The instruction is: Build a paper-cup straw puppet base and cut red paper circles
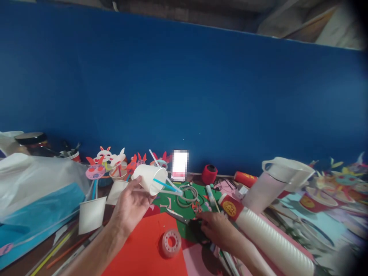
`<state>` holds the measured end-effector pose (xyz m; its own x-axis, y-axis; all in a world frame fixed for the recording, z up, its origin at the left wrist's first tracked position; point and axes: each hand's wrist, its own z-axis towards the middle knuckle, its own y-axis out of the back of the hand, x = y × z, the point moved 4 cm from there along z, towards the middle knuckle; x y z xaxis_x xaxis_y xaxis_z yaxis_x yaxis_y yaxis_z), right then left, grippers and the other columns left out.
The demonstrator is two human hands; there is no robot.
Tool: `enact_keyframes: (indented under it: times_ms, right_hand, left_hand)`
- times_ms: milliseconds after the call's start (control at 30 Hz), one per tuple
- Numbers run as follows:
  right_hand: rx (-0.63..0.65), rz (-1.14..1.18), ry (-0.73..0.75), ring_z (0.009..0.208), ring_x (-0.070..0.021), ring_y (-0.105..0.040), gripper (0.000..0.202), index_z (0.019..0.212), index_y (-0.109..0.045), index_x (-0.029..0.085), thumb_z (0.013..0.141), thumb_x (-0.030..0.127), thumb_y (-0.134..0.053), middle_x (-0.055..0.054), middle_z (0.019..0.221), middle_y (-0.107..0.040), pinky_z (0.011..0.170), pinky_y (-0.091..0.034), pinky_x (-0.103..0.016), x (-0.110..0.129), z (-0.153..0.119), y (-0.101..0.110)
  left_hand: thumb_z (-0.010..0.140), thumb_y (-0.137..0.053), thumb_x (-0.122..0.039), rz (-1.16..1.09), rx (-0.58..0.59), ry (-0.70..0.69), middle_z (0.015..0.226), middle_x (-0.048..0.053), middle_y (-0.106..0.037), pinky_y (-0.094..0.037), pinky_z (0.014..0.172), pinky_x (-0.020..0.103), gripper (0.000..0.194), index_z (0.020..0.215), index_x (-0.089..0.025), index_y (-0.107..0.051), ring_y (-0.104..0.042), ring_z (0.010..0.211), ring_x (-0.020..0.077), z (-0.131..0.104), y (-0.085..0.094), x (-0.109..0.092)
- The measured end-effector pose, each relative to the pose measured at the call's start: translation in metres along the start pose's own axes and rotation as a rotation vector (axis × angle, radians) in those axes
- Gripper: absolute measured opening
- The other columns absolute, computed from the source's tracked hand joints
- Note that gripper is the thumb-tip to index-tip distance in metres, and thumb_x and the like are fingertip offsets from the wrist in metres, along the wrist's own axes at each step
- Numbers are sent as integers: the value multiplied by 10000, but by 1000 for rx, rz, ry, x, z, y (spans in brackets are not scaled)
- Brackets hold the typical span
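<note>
My left hand [133,209] grips a white paper cup [146,179], tipped on its side with the mouth facing right. Straws stick out of the cup, among them a blue straw [164,184]. Over the dark handles of a pair of scissors [179,217], my right hand [215,229] has its fingers curled, the tips partly lost in shadow. The blades point left across green and red paper. Below them lies a roll of clear tape [171,243] on a red sheet [143,245].
Paper cups with animal-mask straws [96,172] stand at the left, beside a blue bag [43,203]. On the right lie a long sleeve of stacked cups [270,234] and a white pitcher [267,188]. A blue wall [184,88] rises behind the table; a bright phone-like screen [180,164] stands before it.
</note>
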<state>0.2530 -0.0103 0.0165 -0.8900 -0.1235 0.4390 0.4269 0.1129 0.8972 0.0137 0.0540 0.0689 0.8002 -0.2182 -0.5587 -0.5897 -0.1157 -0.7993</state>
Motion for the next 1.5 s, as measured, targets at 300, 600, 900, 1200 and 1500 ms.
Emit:
enact_keyframes:
  times_ms: [300,600,900,1200,1500]
  right_hand:
    - [-195,1001,185,1186,-267,-434,784,1329,-341,237,670,500,-673,-96,1301,-469,923,-392,-354,59,-15,-8]
    - [-370,1319,200,1047,-260,-557,521,1255,-412,239,788,418,-559,-85,1137,-596,877,-450,-373,68,-11,9]
    - [-308,676,115,936,-226,-580,491,1151,-512,233,687,242,-671,-29,1049,-633,812,-451,-330,43,-15,41]
    - [-355,905,245,1063,-217,-524,537,1206,-442,180,751,390,-637,-97,1181,-550,894,-406,-336,36,-5,30]
    - [-327,849,255,883,-197,-577,355,1075,-594,203,777,395,-602,-29,953,-638,788,-441,-312,36,-5,31]
  left_hand:
    - [756,-587,-64,-17,50,54,676,28,-672,-562,675,314,80,723,-132,-615,-657,655,164,-25,5,54]
    - [716,-683,-276,383,383,128,1182,37,-599,-448,865,341,466,1160,-323,-548,-475,1156,271,-55,2,89]
    - [658,-723,-329,547,377,160,998,61,-642,-436,690,277,440,1080,-253,-624,-564,825,195,-31,23,101]
    - [674,-721,-223,563,340,148,893,34,-655,-450,685,264,310,977,-222,-657,-578,728,151,-33,18,107]
    - [577,-781,-238,550,280,231,931,60,-677,-488,667,295,506,1059,-228,-629,-609,812,215,-36,20,113]
